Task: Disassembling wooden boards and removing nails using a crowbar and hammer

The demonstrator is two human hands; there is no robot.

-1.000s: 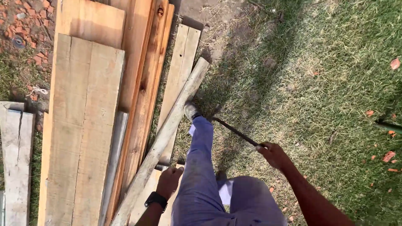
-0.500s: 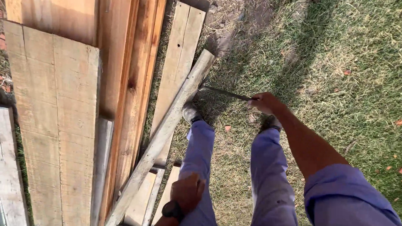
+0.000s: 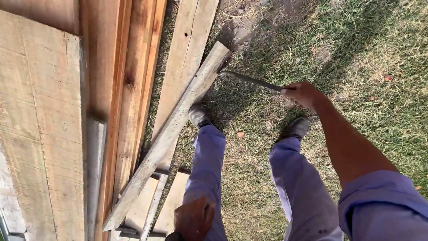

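Planks lie side by side on the left, seen from above by a person standing on grass [image 3: 356, 58]. Right hand [image 3: 303, 94] is closed around one end of a thin dark pry bar [image 3: 252, 80]. The bar runs up and to the left from the fist, nearly level with the ground, and its far tip meets the top end of a grey board [image 3: 178, 125]. That board lies on a slant across the scene, its upper end near the top centre and its lower end near the bottom left, resting over other lumber. Beside it, a wider pale plank [image 3: 189, 49] runs up the frame, with a small dark hole near its upper part. Further left are reddish boards [image 3: 133, 80] on edge and broad weathered planks [image 3: 40, 134] filling the left side.

Left hand [image 3: 194, 218] sits low at the bottom edge, over the left thigh, knuckles up and fingers curled; whether it holds anything cannot be told. A dark band shows at its wrist.

Both legs wear pale blue trousers [image 3: 298, 187]. The left shoe [image 3: 198, 115] is planted just beside the slanted board, and the right shoe [image 3: 296, 128] stands on the grass below the right hand. A blue sleeve covers the right upper arm at the lower right corner.
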